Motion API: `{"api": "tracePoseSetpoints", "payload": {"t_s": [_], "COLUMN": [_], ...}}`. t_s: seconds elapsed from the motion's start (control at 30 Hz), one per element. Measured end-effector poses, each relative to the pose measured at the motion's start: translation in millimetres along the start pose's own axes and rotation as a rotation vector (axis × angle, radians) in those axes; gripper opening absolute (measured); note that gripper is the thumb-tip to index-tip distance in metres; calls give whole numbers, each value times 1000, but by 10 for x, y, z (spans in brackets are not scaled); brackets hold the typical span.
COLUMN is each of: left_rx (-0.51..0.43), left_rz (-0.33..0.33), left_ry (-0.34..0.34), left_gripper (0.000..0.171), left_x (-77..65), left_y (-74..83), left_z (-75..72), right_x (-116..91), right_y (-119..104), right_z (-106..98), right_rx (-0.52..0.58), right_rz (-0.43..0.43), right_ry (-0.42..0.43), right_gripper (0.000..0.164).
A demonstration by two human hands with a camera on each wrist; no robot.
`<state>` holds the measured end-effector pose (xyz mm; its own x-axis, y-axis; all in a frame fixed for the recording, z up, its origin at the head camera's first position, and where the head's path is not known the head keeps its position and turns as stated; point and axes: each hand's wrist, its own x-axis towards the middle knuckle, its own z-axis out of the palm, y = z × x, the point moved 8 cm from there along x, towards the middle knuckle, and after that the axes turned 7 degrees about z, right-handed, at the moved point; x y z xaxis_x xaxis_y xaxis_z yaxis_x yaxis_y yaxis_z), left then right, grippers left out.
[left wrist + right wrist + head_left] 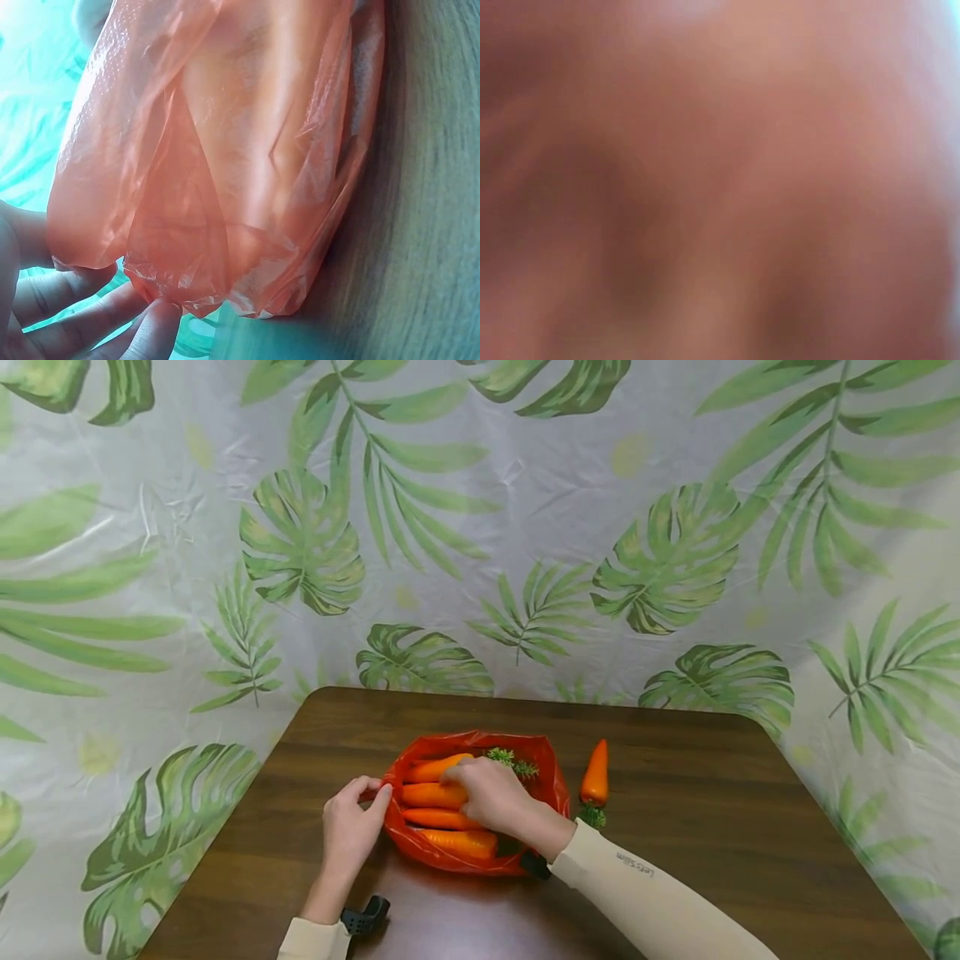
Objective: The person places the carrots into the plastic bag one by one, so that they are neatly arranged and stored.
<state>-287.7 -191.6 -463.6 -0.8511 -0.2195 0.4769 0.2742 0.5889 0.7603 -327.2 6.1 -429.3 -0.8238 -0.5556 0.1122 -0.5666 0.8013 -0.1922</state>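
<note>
A red plastic bag point(557, 777) lies open on the table with several orange carrots inside, side by side. My left hand point(352, 827) pinches the bag's left rim; in the left wrist view its fingers point(154, 330) meet the thin red plastic point(176, 225). Over the bag's opening, my right hand point(495, 793) reaches in with curled fingers at the end of a carrot point(431, 794) in the middle of the row. Its fingertips are partly hidden. Nearest the front of the bag lies another carrot point(457, 843). The right wrist view is only a blur.
To the right of the bag, a single carrot point(596, 774) with a green top point(592, 816) lies on the dark wooden table point(675, 793). Green sprigs point(501, 756) show at the back of the bag. A leaf-patterned sheet point(540, 527) hangs behind the table.
</note>
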Motion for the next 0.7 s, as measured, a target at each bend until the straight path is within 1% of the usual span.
{"api": "tracePoseSetpoints", "payload": {"t_s": [0.13, 0.43, 0.57, 0.7], "left_rx": [1, 8, 13, 16], "left_rz": [8, 16, 9, 4], "left_ry": [8, 12, 5, 5], "left_gripper": [7, 7, 8, 8], "left_x": [-1, 8, 6, -4], "left_y": [-1, 13, 11, 3], "left_z": [2, -2, 6, 6], "right_x": [7, -2, -10, -21], "right_y": [-23, -60, -66, -72], "right_z": [5, -2, -31, -91], "right_rx": [0, -32, -47, -46], "right_rz": [-20, 1, 2, 14], "right_ry": [22, 68, 94, 91], "right_gripper": [38, 37, 35, 35]}}
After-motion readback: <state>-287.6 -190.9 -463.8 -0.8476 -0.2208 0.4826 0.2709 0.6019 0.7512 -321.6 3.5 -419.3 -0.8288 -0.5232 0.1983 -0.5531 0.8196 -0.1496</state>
